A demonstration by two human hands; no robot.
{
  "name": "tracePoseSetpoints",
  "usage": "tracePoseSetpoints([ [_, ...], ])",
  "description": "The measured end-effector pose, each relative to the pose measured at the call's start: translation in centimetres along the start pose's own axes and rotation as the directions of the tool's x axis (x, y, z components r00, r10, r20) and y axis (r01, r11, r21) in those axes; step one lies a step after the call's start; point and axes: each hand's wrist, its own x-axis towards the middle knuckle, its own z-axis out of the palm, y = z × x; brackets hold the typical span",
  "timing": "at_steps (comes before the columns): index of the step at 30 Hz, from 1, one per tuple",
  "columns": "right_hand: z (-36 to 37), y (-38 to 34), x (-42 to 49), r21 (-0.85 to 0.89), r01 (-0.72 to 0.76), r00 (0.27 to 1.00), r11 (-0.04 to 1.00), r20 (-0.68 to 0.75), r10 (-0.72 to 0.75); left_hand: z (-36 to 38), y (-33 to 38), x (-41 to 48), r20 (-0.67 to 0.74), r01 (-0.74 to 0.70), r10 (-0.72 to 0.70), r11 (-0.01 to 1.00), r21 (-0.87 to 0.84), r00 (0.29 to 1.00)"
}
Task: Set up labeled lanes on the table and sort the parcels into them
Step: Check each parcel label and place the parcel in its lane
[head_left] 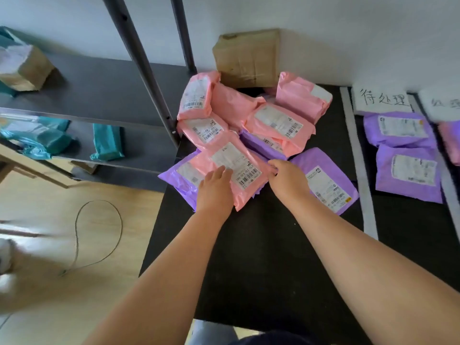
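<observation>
Taking hold of a pink parcel (231, 170) lying label-up on the near side of a heap of pink and purple parcels, left of centre on the black table (249, 257). Rests the left hand (215, 188) flat on its near corner, fingers fairly straight, gripping nothing. Curls the right hand (286, 178) over its right edge, fingertips pinching the plastic there. Probably about to lift it for sorting. Best to raise it straight up rather than drag it, so as not to pull along the purple parcel beneath (179, 175). Worth reading the label before choosing a lane.

To the right, between white tape strips (358, 158), a lane headed by a handwritten card (383, 100), holding two sorted purple parcels (408, 175). Beyond it, at the frame's edge, another lane with a sorted pink parcel (450, 143), likely the destination. Behind the heap, a cardboard box (249, 58). Off to the left, a metal shelf (99, 95) with teal parcels (107, 143).
</observation>
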Motion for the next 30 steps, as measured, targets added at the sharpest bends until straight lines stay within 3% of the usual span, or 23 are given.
tracePoseSetpoints([
  [5, 1.9, -1.7, 1.9, -0.068, -0.035, 0.998, 0.997, 0.04, 0.038, 0.5, -1.7, 1.3, 0.092, -0.13, 0.123, 0.989, 0.069, 0.988],
  [12, 2.6, -3.1, 2.4, -0.16, -0.097, 0.994, 0.982, 0.03, 0.103, 1.2, -2.8, 1.5, 0.138, -0.164, 0.156, 0.985, 0.051, 0.978],
  [20, 1.8, -3.9, 0.8, -0.038, -0.072, 0.993, 0.997, -0.099, 0.068, -0.6, -2.7, 1.3, 0.124, -0.145, 0.142, 0.989, 0.018, 0.982],
  [25, -0.2, -4.1, -1.5, -0.015, 0.066, 0.977, 0.998, -0.204, -0.068, -3.9, -0.7, 0.8, -0.121, -0.179, 0.165, 0.977, -0.118, 0.979],
  [30, -3.9, -3.7, -3.6, -0.086, 0.146, 0.925, 0.986, -0.342, -0.167, -6.6, 1.8, 0.2, -0.346, -0.356, 0.3, 0.928, -0.109, 0.889],
])
